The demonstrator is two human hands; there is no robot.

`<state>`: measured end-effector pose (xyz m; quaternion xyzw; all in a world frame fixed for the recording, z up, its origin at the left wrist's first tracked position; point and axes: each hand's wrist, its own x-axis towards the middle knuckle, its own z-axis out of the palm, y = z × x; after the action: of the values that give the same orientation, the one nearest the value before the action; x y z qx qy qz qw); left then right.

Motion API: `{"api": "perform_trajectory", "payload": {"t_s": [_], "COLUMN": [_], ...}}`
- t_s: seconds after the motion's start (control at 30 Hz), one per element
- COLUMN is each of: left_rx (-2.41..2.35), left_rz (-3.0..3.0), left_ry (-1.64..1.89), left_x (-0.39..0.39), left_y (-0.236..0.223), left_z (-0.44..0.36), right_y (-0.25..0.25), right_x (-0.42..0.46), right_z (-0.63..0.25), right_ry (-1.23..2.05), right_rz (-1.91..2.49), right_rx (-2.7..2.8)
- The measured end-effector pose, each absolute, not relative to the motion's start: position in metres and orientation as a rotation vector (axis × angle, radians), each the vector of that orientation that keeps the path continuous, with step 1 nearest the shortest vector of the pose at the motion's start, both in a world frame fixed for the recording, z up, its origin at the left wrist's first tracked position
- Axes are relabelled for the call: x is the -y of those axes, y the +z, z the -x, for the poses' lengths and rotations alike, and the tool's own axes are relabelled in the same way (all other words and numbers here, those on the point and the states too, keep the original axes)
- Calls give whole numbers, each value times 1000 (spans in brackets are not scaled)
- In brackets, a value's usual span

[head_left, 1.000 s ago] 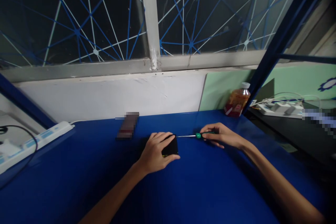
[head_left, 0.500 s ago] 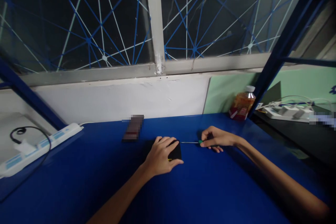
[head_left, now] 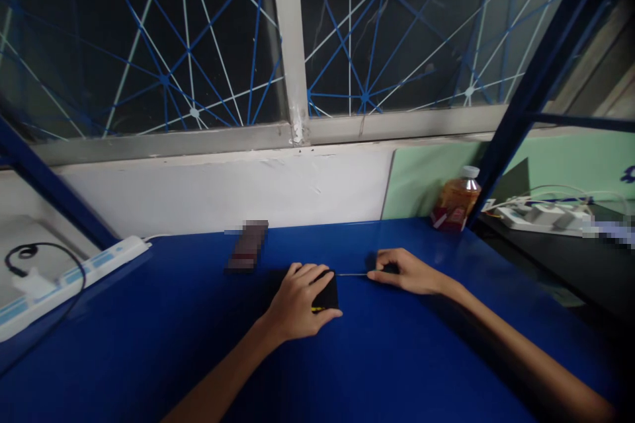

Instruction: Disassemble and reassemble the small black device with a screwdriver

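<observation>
A small black box-shaped object [head_left: 327, 293] with a yellow marking lies on the blue table [head_left: 397, 357]. Over it rests my left hand [head_left: 300, 304], fingers across the top and thumb along the near side, hiding much of it. My right hand [head_left: 409, 272] is closed around a screwdriver [head_left: 353, 274]. Only the thin metal shaft shows; the fingers cover its handle. The shaft points left, and its tip is at the right side of the black object, near the far corner. Whether the tip sits in a screw is too small to tell.
Behind my left hand lies a dark flat, blurred-out object [head_left: 248, 246]. A white power strip [head_left: 99, 268] with a black cable runs along the left. A drink bottle [head_left: 456, 201] stands at the back right, near a blue frame post [head_left: 516, 109]. Another power strip [head_left: 546, 218] is farther right.
My right hand has curled further over the screwdriver, so its green handle no longer shows. My left hand stays on the black object. The view has shifted slightly.
</observation>
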<state>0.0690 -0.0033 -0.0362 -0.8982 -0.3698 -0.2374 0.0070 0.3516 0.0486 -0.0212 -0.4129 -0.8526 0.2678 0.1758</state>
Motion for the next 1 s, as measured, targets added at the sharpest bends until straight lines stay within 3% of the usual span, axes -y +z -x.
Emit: {"api": "perform_trajectory", "payload": {"t_s": [0.4,1.0], "left_rx": [1132,1118], "left_rz": [2799,2792], "left_ry": [-713,-704], "left_x": [6,6], "left_y": [-35,-35], "left_z": [-71,-71], "right_y": [-16,-19], "right_x": [-35,-37], "right_z": [-345,-346], "right_ry": [416,385], "right_rz": [1335,1361], "right_rx": [2510,2492]}}
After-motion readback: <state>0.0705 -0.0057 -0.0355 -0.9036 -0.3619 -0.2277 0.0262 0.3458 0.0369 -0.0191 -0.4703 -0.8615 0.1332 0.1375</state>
